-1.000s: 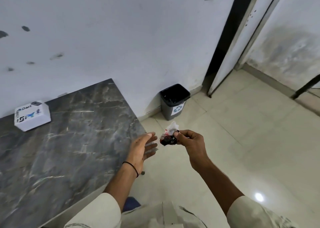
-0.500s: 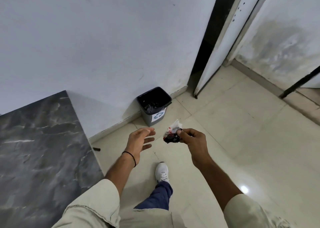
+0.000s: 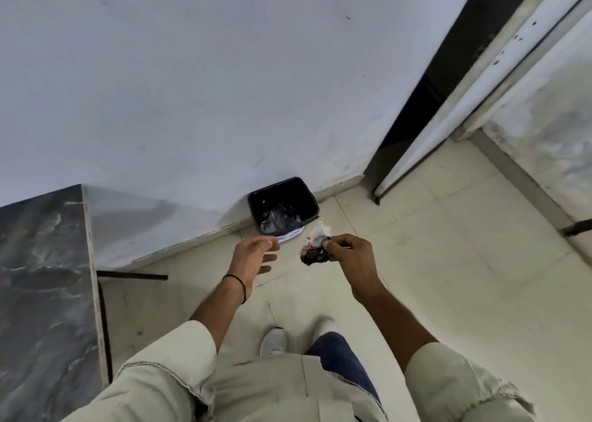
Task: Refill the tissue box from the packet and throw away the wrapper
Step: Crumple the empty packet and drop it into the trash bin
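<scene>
My right hand (image 3: 350, 256) pinches a crumpled wrapper (image 3: 315, 248), black and red with a white tuft on top, held in the air just in front of and slightly right of the bin. The small black bin (image 3: 307, 194) stands on the floor against the white wall, with some clear plastic and dark scraps inside. My left hand (image 3: 253, 256) is held out beside the wrapper with fingers spread, holding nothing. The tissue box is out of view.
The dark marble table (image 3: 41, 293) fills the left edge, with its black leg bars underneath. A half-open white door (image 3: 464, 101) and dark doorway are at the right. My feet stand on the cream tiled floor (image 3: 448, 277) below the hands.
I have turned away from the table and stepped toward the bin, which now sits closer and more central. The tissue box has left the view. Both hands keep their pose, wrapper still in the right.
</scene>
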